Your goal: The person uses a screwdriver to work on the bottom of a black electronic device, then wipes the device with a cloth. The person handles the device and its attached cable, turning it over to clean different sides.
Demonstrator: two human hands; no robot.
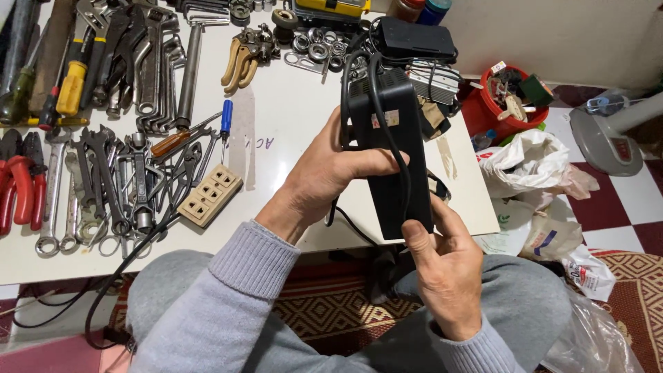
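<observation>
I hold a long black box-shaped power adapter (389,138) upright over the edge of a low white table (290,117). My left hand (324,173) grips its left side near the middle, thumb across the front. My right hand (445,273) holds the lower end, thumb pressed on the bottom corner. A black cable (394,148) runs down the front of the adapter and loops behind it. Both sleeves are grey.
Several wrenches (103,173), pliers (21,183) and screwdrivers (224,121) lie on the table's left half, beside a beige power strip (209,195). A second black adapter (416,38) and bearings (318,45) sit at the back. A red bucket (483,114) and plastic bags (528,162) stand on the floor at right.
</observation>
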